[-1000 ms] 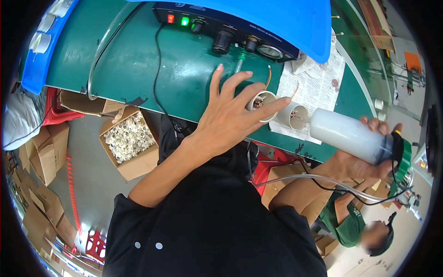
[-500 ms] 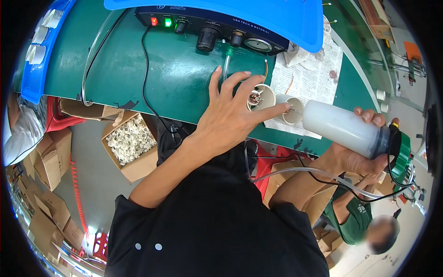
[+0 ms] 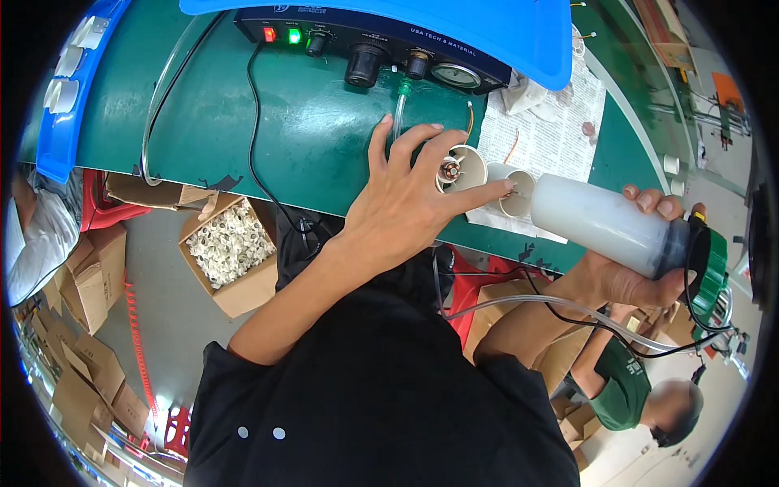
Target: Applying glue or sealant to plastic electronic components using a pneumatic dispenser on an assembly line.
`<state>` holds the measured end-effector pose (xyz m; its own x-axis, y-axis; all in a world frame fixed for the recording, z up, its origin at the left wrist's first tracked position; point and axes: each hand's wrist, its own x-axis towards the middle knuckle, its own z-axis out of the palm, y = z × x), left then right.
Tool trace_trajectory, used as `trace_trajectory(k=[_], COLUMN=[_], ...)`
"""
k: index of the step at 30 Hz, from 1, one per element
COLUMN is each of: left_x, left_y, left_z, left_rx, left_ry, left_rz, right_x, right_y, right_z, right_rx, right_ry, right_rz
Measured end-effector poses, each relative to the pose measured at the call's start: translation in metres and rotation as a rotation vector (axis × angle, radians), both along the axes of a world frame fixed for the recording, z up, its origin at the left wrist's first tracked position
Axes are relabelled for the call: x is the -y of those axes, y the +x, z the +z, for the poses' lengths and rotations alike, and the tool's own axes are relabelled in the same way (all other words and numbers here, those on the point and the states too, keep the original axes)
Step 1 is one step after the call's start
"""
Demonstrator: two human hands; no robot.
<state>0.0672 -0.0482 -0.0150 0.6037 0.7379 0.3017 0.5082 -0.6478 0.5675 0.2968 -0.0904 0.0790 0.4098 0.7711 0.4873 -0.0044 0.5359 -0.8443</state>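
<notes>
My left hand (image 3: 406, 183) reaches over the table with its fingers spread. A white plastic cup (image 3: 473, 165) with a small copper-wound coil (image 3: 450, 170) inside sits between its index finger and thumb, held there. Its thumb tip lies at the rim of a second white cup (image 3: 517, 203). My right hand (image 3: 629, 276) is wrapped round a large dispensing syringe (image 3: 596, 221) filled with milky white material and capped in green. The syringe lies tilted, its thin needle pointing left into the second cup's mouth. Whether the needle touches anything inside cannot be made out.
A black dispenser controller (image 3: 377, 50) stands at the back beneath a blue tray (image 3: 535, 40). Newspaper (image 3: 540, 134) covers part of the green table (image 3: 312, 122). A clear air hose (image 3: 519, 299) loops from the syringe. A carton of white parts (image 3: 231, 243) stands below left. Another person (image 3: 621, 381) is at lower right.
My hands, the cups and the syringe keep almost the same places. The view shifts slightly. The person at lower right has moved an arm.
</notes>
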Motion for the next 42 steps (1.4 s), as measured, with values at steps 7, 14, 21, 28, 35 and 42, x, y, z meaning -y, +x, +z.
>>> trace_trajectory(k=[7,14,21,28,35,42], left_x=[-0.002,0.001,0.0,-0.012,-0.005,-0.007], left_y=[0.001,0.0,-0.002,-0.01,-0.023,-0.026], left_z=[0.0,0.002,-0.004,0.0,-0.012,-0.003], left_rx=[0.01,-0.017,-0.012,0.193,0.673,0.729], left_ry=[-0.005,0.001,-0.013,-0.142,-0.187,-0.317], left_rz=[0.0,-0.004,-0.012,0.106,0.157,0.156], right_x=[0.0,0.003,0.004,0.036,-0.003,-0.019], right_y=[0.0,0.003,0.001,0.046,0.064,0.05], right_z=[0.002,-0.001,-0.004,0.044,-0.002,-0.017], right_rx=[0.019,-0.009,-0.004,-0.114,0.907,1.287], right_ry=[-0.004,0.009,0.048,-0.141,-1.004,-1.185], right_rz=[-0.001,-0.014,0.026,-0.345,-0.488,-0.52])
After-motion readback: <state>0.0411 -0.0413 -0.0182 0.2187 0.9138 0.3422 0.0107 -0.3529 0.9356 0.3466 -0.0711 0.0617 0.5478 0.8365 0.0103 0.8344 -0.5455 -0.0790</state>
